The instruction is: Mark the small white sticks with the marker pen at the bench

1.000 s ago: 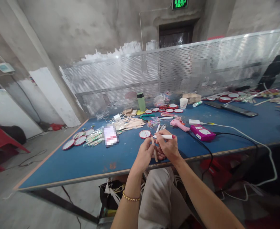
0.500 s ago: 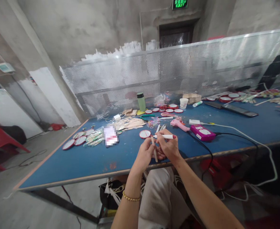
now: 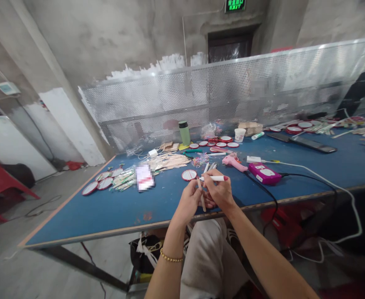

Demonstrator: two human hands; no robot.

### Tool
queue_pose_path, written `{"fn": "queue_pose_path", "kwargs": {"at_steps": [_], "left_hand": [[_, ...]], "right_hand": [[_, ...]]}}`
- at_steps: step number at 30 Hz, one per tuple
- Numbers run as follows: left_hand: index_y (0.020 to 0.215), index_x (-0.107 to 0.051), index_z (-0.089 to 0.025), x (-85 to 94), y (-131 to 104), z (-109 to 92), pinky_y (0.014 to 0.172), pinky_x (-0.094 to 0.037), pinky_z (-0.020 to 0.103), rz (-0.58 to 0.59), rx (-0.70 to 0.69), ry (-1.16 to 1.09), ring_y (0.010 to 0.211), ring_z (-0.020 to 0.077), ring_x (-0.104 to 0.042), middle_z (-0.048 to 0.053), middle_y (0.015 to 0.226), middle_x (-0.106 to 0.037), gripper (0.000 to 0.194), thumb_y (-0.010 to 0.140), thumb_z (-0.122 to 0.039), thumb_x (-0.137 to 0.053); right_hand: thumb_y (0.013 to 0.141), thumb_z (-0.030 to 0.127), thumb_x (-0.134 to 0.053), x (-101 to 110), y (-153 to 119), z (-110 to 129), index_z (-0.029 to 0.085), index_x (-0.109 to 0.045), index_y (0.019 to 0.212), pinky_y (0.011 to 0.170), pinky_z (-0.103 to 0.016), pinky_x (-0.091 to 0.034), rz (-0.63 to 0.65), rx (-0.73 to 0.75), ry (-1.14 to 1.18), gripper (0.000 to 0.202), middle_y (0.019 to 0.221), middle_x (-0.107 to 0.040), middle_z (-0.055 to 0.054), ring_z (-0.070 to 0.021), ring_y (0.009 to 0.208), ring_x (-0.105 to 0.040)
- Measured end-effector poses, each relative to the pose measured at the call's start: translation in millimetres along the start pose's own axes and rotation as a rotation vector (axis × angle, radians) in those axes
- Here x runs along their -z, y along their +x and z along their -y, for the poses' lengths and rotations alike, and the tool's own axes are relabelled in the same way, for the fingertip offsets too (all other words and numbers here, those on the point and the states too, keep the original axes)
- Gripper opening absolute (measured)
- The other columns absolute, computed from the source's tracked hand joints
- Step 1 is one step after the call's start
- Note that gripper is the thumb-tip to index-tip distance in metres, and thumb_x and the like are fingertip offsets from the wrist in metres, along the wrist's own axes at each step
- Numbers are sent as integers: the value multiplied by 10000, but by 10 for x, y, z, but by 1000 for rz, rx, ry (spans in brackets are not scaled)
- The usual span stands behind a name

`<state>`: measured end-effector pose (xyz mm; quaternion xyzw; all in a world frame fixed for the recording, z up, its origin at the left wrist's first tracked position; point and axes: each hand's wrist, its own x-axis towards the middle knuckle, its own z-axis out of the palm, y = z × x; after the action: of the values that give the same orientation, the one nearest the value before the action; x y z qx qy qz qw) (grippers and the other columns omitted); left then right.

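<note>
Near the table's front edge, my left hand (image 3: pixel 191 200) is closed on a flat wooden craft stick (image 3: pixel 203 201), which slants between thumb and fingers. My right hand (image 3: pixel 221 193) grips a white marker pen (image 3: pixel 214 178) with a red end pointing right; its tip is at the upper end of the stick. Just beyond my hands lies a round white disc with a red rim (image 3: pixel 189 175), a thin line across it. A few more white pens (image 3: pixel 210 167) lie behind my right hand.
Wooden sticks (image 3: pixel 173 160) and rimmed discs (image 3: pixel 89 188) lie at left. A pink glue gun (image 3: pixel 234 162), a purple box (image 3: pixel 264 173) with cables and a phone (image 3: pixel 313 144) are at right. A green bottle (image 3: pixel 184 133) and paper cup (image 3: pixel 239 135) stand behind, before a perforated metal screen (image 3: pixel 157 104).
Almost nothing differs. The marker has shifted very slightly left along with my right hand; the stick stays in my left hand.
</note>
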<state>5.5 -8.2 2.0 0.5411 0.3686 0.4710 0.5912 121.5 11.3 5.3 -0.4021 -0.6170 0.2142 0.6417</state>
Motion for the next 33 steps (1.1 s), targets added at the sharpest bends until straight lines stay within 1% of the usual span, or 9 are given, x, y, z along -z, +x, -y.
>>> {"fn": "queue_pose_path", "kwargs": {"at_steps": [6, 9, 13, 21, 25, 33], "left_hand": [[1007, -482, -184, 2, -6, 3, 536, -555, 309, 10, -3, 5, 518, 175, -667, -24, 655, -642, 329, 792, -397, -611], [1004, -480, -182, -12, -14, -15, 510, -541, 294, 5, -10, 14, 497, 169, -656, -29, 636, -634, 308, 793, -376, -594], [1002, -473, -181, -22, -9, -25, 482, -524, 276, -2, -3, 10, 477, 162, -647, -37, 622, -626, 299, 785, -351, -590], [983, -470, -178, 5, 11, 8, 473, -518, 263, -4, -11, 5, 479, 157, -650, -34, 637, -635, 274, 794, -335, -591], [1003, -477, -176, 1, 1, -3, 478, -523, 265, 2, -12, -2, 485, 160, -654, -36, 635, -634, 277, 799, -331, -584], [998, -479, -181, -4, -1, -10, 486, -530, 275, -6, -9, 10, 492, 165, -658, -36, 629, -632, 277, 794, -337, -583]], "right_hand": [[842, 318, -521, -6, 3, -15, 186, -591, 695, 425, -203, -400, -25, 11, 16, 210, 536, -568, 20, -103, 438, -506], [845, 323, -523, -2, 4, -10, 187, -589, 697, 429, -202, -402, -25, 12, 15, 212, 521, -561, 23, -108, 447, -518], [846, 319, -523, 2, 2, 12, 188, -582, 683, 410, -196, -389, -22, 21, 8, 218, 519, -555, 23, -101, 437, -499], [845, 316, -517, -3, 4, 6, 183, -597, 705, 430, -202, -402, -16, 27, -14, 210, 530, -563, 20, -111, 461, -521], [848, 321, -524, -1, 3, 2, 188, -578, 672, 444, -198, -414, -32, 25, -1, 227, 539, -572, 15, -115, 485, -539], [847, 328, -517, 4, -6, 10, 189, -585, 680, 433, -206, -401, -22, 13, -1, 227, 536, -564, 23, -106, 447, -506]]}}
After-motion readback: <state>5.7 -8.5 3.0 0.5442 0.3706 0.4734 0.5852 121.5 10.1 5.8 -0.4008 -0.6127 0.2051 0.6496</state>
